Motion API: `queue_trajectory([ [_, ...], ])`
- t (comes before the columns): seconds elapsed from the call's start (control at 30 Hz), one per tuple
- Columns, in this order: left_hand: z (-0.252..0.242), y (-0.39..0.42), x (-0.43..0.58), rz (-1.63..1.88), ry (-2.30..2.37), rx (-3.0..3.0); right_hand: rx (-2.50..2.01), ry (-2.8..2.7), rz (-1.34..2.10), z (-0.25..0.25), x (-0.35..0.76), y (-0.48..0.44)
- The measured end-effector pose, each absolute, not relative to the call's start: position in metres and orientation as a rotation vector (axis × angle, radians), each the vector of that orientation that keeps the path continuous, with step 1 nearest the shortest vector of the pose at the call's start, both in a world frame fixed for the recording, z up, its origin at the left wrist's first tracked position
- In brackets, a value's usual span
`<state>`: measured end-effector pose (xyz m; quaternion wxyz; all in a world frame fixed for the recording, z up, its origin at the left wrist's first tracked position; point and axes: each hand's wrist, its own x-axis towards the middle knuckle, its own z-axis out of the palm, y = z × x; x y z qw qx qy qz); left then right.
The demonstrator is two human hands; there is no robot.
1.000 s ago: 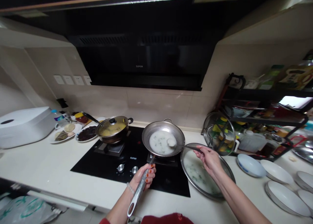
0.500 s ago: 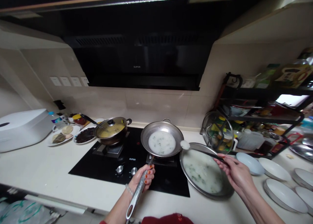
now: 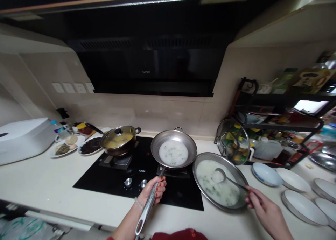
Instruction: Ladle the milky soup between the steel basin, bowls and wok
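Observation:
My left hand is wrapped round the long metal handle of a wok on the right burner. White soupy liquid with green bits lies in the wok's bottom. My right hand grips the dark handle of a ladle. Its bowl rests in the white liquid inside a wide metal basin, which stands on the counter right of the stove. Green flecks float in the basin too.
A lidded pan sits on the left burner, beside a plate of dark food. Several white bowls stand at the right. A glass lid leans by the black rack. A range hood hangs above.
My right hand has moved the ladle from the wok's right rim back over the basin, and its bowl is now down in the liquid there. My left hand stays on the wok handle.

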<state>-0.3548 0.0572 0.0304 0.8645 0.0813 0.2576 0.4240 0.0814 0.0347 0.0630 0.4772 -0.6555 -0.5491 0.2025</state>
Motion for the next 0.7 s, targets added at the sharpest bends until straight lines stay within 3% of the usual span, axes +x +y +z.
queue_trajectory([
  [0.13,0.026,0.059,-0.355,0.881,0.516,0.147,-1.325,-1.800,0.061,0.057,0.078,0.032],
  [0.2,0.023,0.059,-0.356,0.873,0.504,0.137,-1.289,-1.784,0.018,0.065,0.069,0.035],
  [0.47,0.021,0.061,-0.357,0.839,0.495,0.128,-1.422,-1.242,0.580,0.126,-0.008,0.062],
  [0.7,0.024,0.062,-0.357,0.793,0.489,0.152,-1.362,-1.251,0.826,0.117,-0.065,0.114],
])
